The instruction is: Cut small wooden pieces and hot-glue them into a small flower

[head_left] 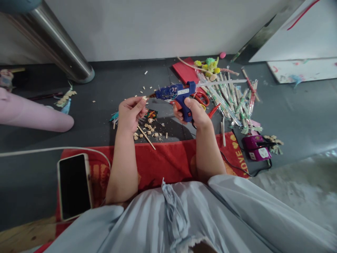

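Observation:
My right hand (197,111) is wrapped round the handle of a blue hot glue gun (170,92), with fingers at its orange trigger. A long translucent glue stick (221,83) sticks out of the gun's back end. The nozzle points left and meets, or nearly meets, a small pale wood-coloured piece (144,98). That piece is pinched between the thumb and forefinger of my left hand (129,113). Below this hand a thin wooden stick (146,137) slants down; I cannot tell whether the other fingers touch it. Small pale pieces (149,128) lie scattered beneath both hands.
Several wrapped stick bundles (234,95), red-handled scissors (202,97) and a red flat item (184,68) lie right. A purple box (256,148) with a black cord stands farther right. A phone (75,186) rests on the red towel (163,160). A metal leg (60,42) rises left.

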